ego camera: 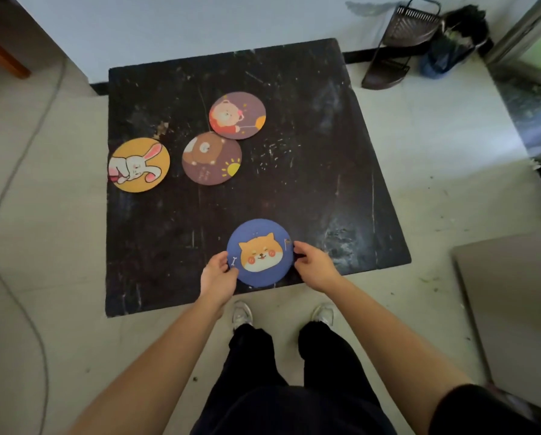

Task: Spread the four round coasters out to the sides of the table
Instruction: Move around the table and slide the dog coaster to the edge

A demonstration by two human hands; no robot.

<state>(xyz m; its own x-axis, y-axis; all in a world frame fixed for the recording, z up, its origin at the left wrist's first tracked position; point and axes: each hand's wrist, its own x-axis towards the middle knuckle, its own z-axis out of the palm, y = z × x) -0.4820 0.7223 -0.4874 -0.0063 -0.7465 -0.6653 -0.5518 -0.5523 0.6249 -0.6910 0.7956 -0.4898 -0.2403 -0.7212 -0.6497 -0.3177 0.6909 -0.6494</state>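
A blue round coaster with an orange dog face (pixel 260 253) lies at the near edge of the dark square table (pixel 325 183). My left hand (pixel 218 275) pinches its left rim and my right hand (pixel 313 266) pinches its right rim. A yellow coaster with a rabbit (pixel 139 165) sits at the table's left edge. A brown coaster with a bear and a sun (pixel 212 158) lies near the middle. A purple coaster with a pink bear (pixel 237 115) lies just behind it, their rims almost touching.
A grey cable (pixel 10 183) snakes over the tiled floor on the left. A dark dustpan (pixel 401 48) and a dark bag stand against the wall at the back right. A grey board (pixel 514 309) lies on the floor at the right. My shoes stand just before the table's near edge.
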